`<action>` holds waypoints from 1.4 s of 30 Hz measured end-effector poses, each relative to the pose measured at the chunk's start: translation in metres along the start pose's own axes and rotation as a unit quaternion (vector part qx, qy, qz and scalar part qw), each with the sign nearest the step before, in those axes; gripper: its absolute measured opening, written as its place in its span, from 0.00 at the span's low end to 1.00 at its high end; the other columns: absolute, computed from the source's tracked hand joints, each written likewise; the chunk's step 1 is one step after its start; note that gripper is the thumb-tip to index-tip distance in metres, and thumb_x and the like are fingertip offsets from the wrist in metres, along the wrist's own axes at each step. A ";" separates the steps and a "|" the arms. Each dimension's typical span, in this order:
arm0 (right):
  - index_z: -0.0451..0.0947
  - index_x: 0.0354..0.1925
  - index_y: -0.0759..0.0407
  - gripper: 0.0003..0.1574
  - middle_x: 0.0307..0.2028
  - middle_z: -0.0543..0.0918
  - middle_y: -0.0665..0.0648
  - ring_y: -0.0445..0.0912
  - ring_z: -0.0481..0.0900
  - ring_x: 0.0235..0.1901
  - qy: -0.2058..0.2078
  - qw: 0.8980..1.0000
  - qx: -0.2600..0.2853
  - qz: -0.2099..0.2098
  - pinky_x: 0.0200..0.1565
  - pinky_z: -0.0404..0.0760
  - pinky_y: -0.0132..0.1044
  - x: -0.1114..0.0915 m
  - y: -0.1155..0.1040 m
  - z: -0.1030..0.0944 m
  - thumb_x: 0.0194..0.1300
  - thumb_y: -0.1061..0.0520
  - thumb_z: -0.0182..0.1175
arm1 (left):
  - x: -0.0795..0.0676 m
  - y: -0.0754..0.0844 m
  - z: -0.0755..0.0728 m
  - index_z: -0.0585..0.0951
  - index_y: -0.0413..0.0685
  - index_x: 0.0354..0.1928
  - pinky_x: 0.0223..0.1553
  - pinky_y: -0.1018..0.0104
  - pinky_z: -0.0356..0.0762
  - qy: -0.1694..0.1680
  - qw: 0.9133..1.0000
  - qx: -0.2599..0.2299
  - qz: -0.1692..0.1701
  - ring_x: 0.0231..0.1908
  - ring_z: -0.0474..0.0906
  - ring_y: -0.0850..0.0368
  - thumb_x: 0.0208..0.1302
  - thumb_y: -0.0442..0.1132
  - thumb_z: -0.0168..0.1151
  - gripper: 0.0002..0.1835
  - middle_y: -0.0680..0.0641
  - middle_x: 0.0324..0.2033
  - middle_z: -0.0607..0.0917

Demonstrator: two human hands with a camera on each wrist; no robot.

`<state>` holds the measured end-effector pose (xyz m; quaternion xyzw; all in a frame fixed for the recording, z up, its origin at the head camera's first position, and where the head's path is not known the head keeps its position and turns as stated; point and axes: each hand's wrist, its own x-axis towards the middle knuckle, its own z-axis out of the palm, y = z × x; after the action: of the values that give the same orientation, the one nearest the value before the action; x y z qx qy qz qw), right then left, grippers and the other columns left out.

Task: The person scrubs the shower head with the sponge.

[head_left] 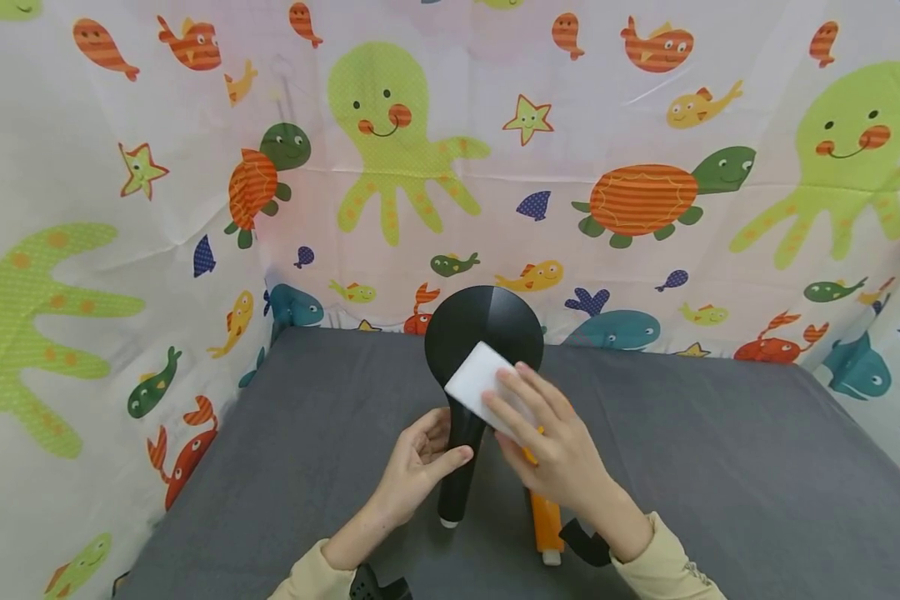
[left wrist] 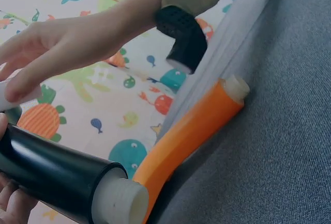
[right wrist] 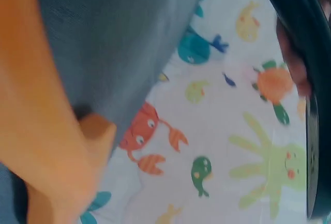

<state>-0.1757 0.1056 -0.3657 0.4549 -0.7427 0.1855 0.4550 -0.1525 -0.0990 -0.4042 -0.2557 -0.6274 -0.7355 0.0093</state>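
Observation:
My left hand (head_left: 420, 458) grips the handle of a black shower head (head_left: 453, 467), thumb across the front, with the round head tilted up and away. In the left wrist view the handle (left wrist: 51, 169) ends in a white threaded fitting. A white sponge block (head_left: 483, 379) is held in my right hand (head_left: 558, 442), overlapping the black shower head where the handle meets the round head. Behind and below my right hand is an orange shower head (head_left: 546, 525), mostly hidden in the head view; its handle (left wrist: 189, 131) lies low over the grey cloth in the left wrist view.
A grey cloth (head_left: 315, 417) covers the table. Behind it and at both sides hangs a white curtain (head_left: 465, 192) printed with sea animals. Black camera mounts (head_left: 585, 542) are strapped at the wrists.

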 end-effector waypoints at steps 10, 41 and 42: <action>0.71 0.58 0.63 0.25 0.61 0.67 0.66 0.63 0.62 0.61 0.036 0.997 -0.011 0.074 0.60 0.64 0.51 0.008 -0.002 0.002 0.69 0.51 0.47 | -0.001 0.004 0.002 0.70 0.33 0.56 0.42 0.64 0.78 -0.008 1.000 -0.027 0.013 0.40 0.80 0.53 0.62 0.29 0.59 0.20 0.35 0.44 0.79; 0.72 0.59 0.62 0.25 0.60 0.69 0.64 0.60 0.64 0.60 -0.041 0.999 0.014 -0.018 0.60 0.64 0.48 0.017 -0.014 0.004 0.69 0.53 0.45 | -0.002 0.000 0.007 0.70 0.34 0.56 0.38 0.67 0.79 -0.026 0.999 0.029 0.024 0.37 0.79 0.60 0.61 0.29 0.60 0.21 0.38 0.40 0.80; 0.72 0.59 0.61 0.25 0.61 0.68 0.64 0.61 0.64 0.61 -0.032 0.999 0.009 0.006 0.60 0.64 0.49 0.017 -0.010 0.001 0.69 0.52 0.46 | -0.002 0.001 0.007 0.70 0.34 0.56 0.38 0.66 0.79 -0.025 0.999 0.018 0.018 0.37 0.80 0.57 0.61 0.29 0.60 0.21 0.37 0.40 0.80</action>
<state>-0.1708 0.0913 -0.3537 0.4604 -0.7580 0.1805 0.4254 -0.1480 -0.0934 -0.4035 -0.2857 -0.6360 -0.7168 0.0116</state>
